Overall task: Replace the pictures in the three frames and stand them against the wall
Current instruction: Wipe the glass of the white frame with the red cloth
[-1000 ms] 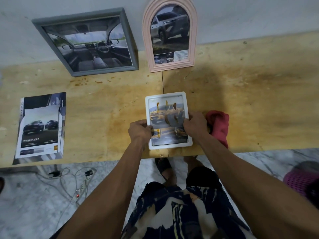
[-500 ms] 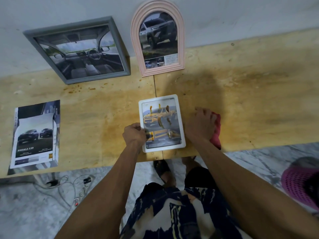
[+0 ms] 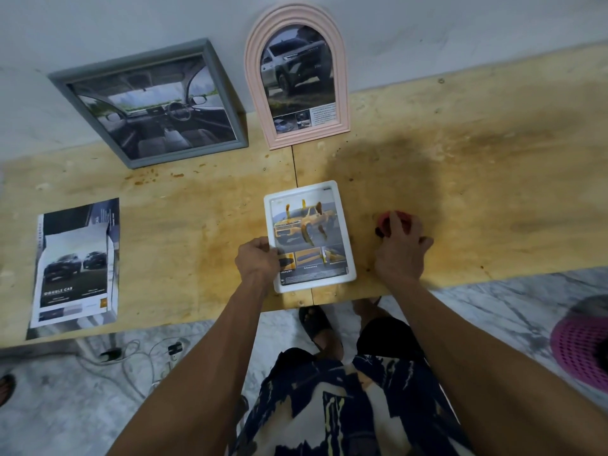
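Note:
A small white frame (image 3: 342,225) with a yellow truck picture lies flat near the front edge of the wooden table (image 3: 477,179). My left hand (image 3: 258,263) pinches its lower left edge. My right hand (image 3: 399,245) is to the right of the frame, fingers curled over a red cloth (image 3: 385,218) that it mostly hides. A grey frame (image 3: 154,106) with a car interior picture and a pink arched frame (image 3: 296,77) with a truck picture lean against the wall at the back.
A stack of car brochure pages (image 3: 77,264) lies at the table's left front. Below the table are a marble floor, cables (image 3: 138,357) and my sandalled feet. A pink mesh basket (image 3: 582,353) sits on the floor at the right.
My right hand left the white frame's right edge and moved right onto the red cloth. My left hand stays on the frame's lower left edge.

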A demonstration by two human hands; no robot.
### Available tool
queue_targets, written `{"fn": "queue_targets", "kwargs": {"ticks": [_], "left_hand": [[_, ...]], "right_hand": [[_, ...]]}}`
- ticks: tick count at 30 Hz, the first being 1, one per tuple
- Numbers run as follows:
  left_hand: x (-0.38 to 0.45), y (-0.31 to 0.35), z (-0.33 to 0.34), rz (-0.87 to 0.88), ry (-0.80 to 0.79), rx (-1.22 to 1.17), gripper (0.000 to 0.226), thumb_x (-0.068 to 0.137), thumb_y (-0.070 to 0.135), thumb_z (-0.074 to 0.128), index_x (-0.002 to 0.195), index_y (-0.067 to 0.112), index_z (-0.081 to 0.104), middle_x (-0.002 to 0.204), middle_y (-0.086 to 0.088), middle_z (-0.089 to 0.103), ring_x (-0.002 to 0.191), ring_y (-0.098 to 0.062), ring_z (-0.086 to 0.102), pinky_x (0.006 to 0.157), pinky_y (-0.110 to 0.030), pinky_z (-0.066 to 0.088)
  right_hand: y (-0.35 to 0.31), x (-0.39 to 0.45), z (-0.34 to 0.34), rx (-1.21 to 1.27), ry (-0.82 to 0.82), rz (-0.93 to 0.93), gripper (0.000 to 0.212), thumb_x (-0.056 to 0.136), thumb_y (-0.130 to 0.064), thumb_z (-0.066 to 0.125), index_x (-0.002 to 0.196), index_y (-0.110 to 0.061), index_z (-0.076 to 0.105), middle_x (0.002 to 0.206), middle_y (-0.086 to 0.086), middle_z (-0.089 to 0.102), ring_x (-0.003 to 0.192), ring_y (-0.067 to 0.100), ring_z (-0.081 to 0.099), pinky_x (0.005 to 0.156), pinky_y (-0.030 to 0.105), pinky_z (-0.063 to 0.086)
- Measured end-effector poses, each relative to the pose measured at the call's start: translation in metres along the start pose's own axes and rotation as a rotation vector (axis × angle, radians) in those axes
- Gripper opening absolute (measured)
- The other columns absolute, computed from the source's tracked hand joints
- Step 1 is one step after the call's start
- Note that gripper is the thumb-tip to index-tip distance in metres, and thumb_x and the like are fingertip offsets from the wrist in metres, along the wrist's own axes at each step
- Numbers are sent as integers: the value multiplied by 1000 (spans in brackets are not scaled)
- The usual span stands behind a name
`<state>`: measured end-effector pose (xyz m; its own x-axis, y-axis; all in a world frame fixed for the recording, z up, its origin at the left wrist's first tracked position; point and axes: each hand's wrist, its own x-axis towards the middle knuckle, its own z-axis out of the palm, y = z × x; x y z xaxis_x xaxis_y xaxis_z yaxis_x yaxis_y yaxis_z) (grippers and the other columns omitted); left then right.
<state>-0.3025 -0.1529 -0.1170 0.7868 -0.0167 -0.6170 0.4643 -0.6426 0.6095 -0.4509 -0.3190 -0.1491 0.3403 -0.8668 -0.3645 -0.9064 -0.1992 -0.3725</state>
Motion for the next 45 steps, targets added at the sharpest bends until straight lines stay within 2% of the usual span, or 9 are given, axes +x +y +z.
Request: {"fn": "queue_targets", "kwargs": {"ticks": [7, 10, 13, 21, 26, 30, 34, 40, 45], "left_hand": [[3, -10, -1, 103, 4, 86, 9, 98, 4, 58, 103, 7, 64, 81, 2, 62, 41, 9, 57, 40, -5, 40], [11, -17, -5, 197, 23, 172, 29, 97, 18, 61, 124, 7, 65, 98, -3, 71, 80, -14, 69, 69, -20, 51], [25, -30, -5, 377, 80, 351, 40, 99, 32, 54, 132, 12, 60, 118, -12, 66, 109, -31, 62, 91, -40, 52], [45, -53, 6, 662, 214, 543, 50, 102, 45, 23, 144, 26, 44, 150, -7, 41, 139, -30, 32, 110, -51, 28], [54, -64, 16, 643, 256, 573, 49, 105, 42, 24, 147, 26, 43, 156, -10, 35, 144, -33, 26, 113, -56, 24], [55, -69, 21, 626, 287, 602, 48, 106, 41, 24, 149, 28, 41, 158, -7, 32, 147, -30, 22, 116, -57, 20], [55, -70, 24, 606, 304, 615, 48, 106, 42, 22, 150, 31, 39, 160, -5, 31, 148, -28, 19, 118, -55, 16], [57, -72, 26, 624, 349, 634, 49, 105, 42, 23, 149, 30, 42, 158, -6, 33, 147, -28, 22, 116, -55, 19], [59, -73, 27, 629, 362, 637, 50, 105, 43, 21, 150, 31, 40, 158, -5, 33, 147, -27, 22, 117, -55, 19]], "right_hand": [[-24, 12, -10, 391, 76, -56, 37, 101, -15, 43, 138, -13, 46, 129, 9, 55, 114, 26, 52, 86, 29, 37], [-43, 9, -20, 526, 88, -41, 30, 102, -21, 46, 130, -10, 44, 112, 7, 60, 92, 19, 55, 71, 26, 37], [-57, 5, -25, 549, 134, -84, 27, 103, -26, 46, 121, -7, 50, 101, 4, 59, 80, 14, 49, 56, 16, 28], [-74, 8, -6, 442, 269, -272, 31, 103, -29, 45, 112, -7, 64, 104, 13, 65, 90, 26, 57, 66, 20, 25], [-81, 15, 17, 342, 191, -412, 33, 103, -23, 42, 127, -6, 59, 118, 17, 53, 94, 20, 49, 78, 19, 31], [-72, 24, 37, 186, 167, -598, 36, 102, -23, 46, 128, -2, 59, 127, 20, 49, 113, 33, 46, 94, 42, 44], [-58, 33, 53, 16, 211, -666, 32, 100, -24, 50, 124, -8, 63, 134, 21, 47, 112, 32, 35, 92, 52, 44], [-67, 35, 59, -23, 205, -705, 51, 85, -35, 34, 110, -8, 69, 130, 17, 54, 114, 39, 39, 88, 48, 46], [-68, 40, 67, -103, 217, -762, 43, 83, -24, 35, 108, -12, 67, 124, 6, 59, 115, 31, 39, 84, 41, 37]]}}
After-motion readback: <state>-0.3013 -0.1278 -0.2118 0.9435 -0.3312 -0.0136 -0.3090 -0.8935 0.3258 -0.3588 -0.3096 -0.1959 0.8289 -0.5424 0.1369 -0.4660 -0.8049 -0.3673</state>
